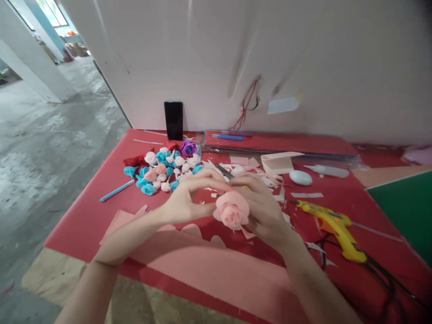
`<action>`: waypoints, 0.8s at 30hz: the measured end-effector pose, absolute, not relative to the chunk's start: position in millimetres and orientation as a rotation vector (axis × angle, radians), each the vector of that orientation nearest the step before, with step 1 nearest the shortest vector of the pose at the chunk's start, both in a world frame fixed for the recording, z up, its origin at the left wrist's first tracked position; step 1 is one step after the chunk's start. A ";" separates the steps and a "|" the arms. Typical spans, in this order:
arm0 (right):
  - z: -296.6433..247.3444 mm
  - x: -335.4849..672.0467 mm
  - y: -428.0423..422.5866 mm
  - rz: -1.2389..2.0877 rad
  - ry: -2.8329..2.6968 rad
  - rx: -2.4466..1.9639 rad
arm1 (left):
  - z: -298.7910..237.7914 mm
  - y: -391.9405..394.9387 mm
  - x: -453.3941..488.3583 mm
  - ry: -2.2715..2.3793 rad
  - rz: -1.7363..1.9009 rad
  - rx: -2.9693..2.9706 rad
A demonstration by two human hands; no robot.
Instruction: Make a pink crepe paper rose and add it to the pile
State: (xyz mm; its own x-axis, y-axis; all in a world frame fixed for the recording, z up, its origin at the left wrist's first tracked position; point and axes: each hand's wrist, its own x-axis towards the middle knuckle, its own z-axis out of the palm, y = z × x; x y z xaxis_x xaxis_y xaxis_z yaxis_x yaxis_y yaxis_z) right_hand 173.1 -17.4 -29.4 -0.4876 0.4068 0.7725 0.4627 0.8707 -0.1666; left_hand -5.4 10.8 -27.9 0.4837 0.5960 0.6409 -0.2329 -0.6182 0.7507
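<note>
A pink paper rose (231, 211) is held between both my hands above the red table cover (84, 216). My left hand (189, 198) curls its fingers over the flower's top and left side. My right hand (261, 204) wraps the right side and base of the rose. A long strip of pink paper with scalloped edges (209, 265) lies just under my forearms. Behind my hands lie scissors (223, 171) among pale paper scraps.
A pile of small white, blue, pink and purple paper flowers (165, 168) sits back left. A yellow glue gun (339, 227) with its cable lies right. A black phone (173, 119) leans on the wall. A blue pen (116, 190), green sheet (410, 209) and white bottle (326, 170) lie around.
</note>
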 end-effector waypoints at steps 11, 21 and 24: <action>-24.4 181.5 -17.6 0.201 -2.398 -0.514 | 15.0 -13.3 -21.9 0.603 0.653 1.552; -17.7 180.7 -24.9 0.271 -2.448 -0.518 | 19.9 -13.0 -22.4 0.678 0.572 1.587; -18.0 180.8 -25.2 0.281 -2.465 -0.522 | 19.5 -14.5 -21.8 0.696 0.607 1.633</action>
